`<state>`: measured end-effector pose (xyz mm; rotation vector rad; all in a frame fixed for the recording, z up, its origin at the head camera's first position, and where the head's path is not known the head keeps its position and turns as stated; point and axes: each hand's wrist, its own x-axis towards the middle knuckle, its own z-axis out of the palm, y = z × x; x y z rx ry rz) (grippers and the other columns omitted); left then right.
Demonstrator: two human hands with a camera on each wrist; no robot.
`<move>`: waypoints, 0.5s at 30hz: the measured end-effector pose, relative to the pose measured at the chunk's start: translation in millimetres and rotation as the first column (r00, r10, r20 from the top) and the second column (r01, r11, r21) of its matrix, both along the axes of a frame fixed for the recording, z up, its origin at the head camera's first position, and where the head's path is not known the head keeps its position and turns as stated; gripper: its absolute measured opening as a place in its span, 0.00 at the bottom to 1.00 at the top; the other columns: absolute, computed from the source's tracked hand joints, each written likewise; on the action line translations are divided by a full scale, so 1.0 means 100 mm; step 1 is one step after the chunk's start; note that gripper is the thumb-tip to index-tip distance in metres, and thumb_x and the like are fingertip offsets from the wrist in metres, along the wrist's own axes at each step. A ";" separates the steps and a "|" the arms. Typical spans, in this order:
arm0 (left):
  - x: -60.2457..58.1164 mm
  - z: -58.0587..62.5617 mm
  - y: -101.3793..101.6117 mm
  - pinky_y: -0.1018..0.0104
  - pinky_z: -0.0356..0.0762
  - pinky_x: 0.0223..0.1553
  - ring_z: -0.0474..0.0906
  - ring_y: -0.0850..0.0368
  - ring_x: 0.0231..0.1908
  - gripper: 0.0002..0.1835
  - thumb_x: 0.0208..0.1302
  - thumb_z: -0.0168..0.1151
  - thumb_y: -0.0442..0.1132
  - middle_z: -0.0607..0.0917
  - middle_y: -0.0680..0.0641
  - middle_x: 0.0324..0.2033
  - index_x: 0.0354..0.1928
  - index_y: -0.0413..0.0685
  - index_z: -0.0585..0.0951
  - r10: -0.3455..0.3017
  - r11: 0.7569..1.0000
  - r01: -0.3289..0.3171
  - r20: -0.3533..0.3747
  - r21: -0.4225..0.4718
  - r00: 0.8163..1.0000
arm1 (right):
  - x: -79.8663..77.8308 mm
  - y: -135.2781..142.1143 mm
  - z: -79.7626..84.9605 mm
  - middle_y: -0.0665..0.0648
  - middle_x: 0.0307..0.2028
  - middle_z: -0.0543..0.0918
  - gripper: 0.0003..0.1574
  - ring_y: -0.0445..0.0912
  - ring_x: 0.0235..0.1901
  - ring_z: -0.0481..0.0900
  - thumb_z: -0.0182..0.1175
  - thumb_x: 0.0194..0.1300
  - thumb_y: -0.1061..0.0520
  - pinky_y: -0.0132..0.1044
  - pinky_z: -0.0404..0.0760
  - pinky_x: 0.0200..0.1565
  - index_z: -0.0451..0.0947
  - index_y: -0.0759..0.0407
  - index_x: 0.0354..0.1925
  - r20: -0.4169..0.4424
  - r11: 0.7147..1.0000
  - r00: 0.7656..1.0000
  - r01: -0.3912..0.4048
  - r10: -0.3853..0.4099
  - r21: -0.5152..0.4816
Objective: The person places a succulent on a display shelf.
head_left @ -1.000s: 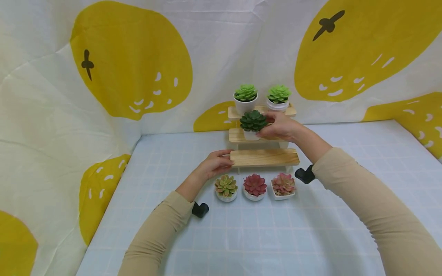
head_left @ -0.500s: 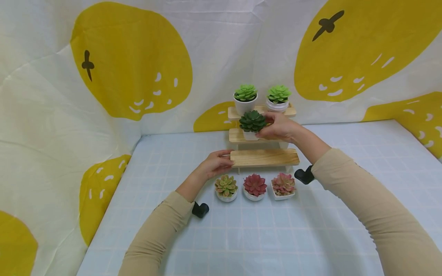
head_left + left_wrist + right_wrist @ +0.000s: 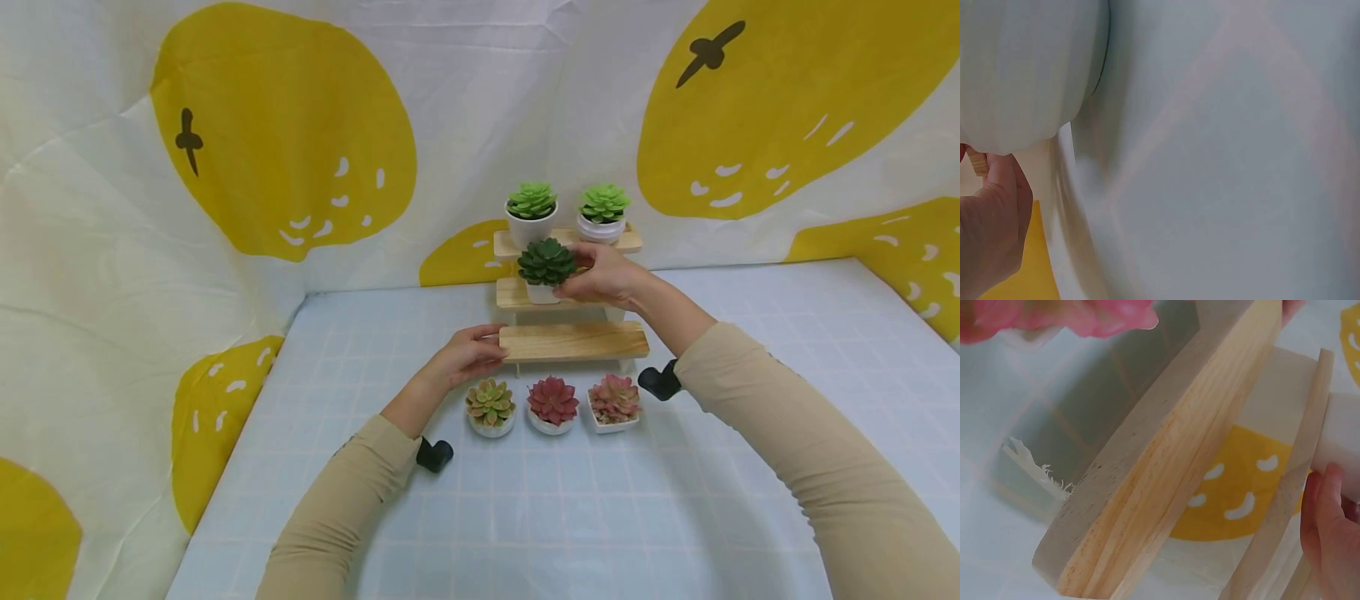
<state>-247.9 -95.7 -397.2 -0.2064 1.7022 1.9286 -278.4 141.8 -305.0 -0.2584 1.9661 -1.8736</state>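
In the head view, my right hand (image 3: 606, 278) holds the white pot of a dark green potted succulent (image 3: 547, 262) from its right side. The pot stands upright at the middle tier of a three-tier wooden plant stand (image 3: 573, 342), left of that tier's centre. My left hand (image 3: 474, 356) grips the left end of the lowest tier, thumb on its front edge and fingers behind. The left wrist view shows those fingers (image 3: 1007, 187) at the wooden edge, partly hidden by a large pale pot. In the right wrist view, my fingers (image 3: 1330, 506) touch the white pot (image 3: 1342, 434).
Two bright green succulents (image 3: 532, 202) in white pots stand on the top tier. In front of the stand, a yellow-green succulent (image 3: 491, 403), a red succulent (image 3: 552, 401) and a pink succulent (image 3: 615, 400) line up on the checked tablecloth (image 3: 525, 517). A lemon-print curtain (image 3: 480, 108) hangs behind.
The dark green succulent and my right hand have shifted very slightly left along the middle tier. My left hand keeps its grip on the lowest tier.
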 end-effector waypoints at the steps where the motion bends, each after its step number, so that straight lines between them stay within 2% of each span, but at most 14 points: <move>1: 0.00 0.00 0.00 0.54 0.66 0.58 0.72 0.53 0.47 0.30 0.61 0.55 0.23 0.69 0.38 0.61 0.66 0.44 0.66 0.001 1.000 -0.001 0.000 -0.001 1.000 | 0.00 0.00 0.00 0.62 0.50 0.68 0.38 0.45 0.40 0.74 0.58 0.50 0.79 0.33 0.79 0.40 0.59 0.70 0.60 0.001 1.000 1.000 0.000 0.000 0.001; 10: 0.00 -0.02 0.00 0.55 0.68 0.56 0.73 0.54 0.46 0.30 0.60 0.56 0.23 0.71 0.39 0.60 0.65 0.44 0.67 0.016 1.000 -0.016 0.005 -0.011 1.000 | 0.05 0.10 0.02 0.61 0.50 0.67 0.43 0.43 0.41 0.73 0.58 0.54 0.75 0.31 0.78 0.41 0.54 0.69 0.65 -0.021 0.998 1.000 0.002 0.000 0.063; 15: 0.00 -0.01 0.00 0.54 0.67 0.57 0.73 0.53 0.46 0.30 0.60 0.56 0.23 0.70 0.39 0.60 0.65 0.44 0.67 0.019 1.000 -0.019 0.002 -0.008 1.000 | 0.11 0.20 0.04 0.62 0.51 0.68 0.41 0.43 0.45 0.74 0.57 0.58 0.72 0.32 0.78 0.43 0.53 0.69 0.66 -0.024 0.998 0.999 -0.027 0.028 0.062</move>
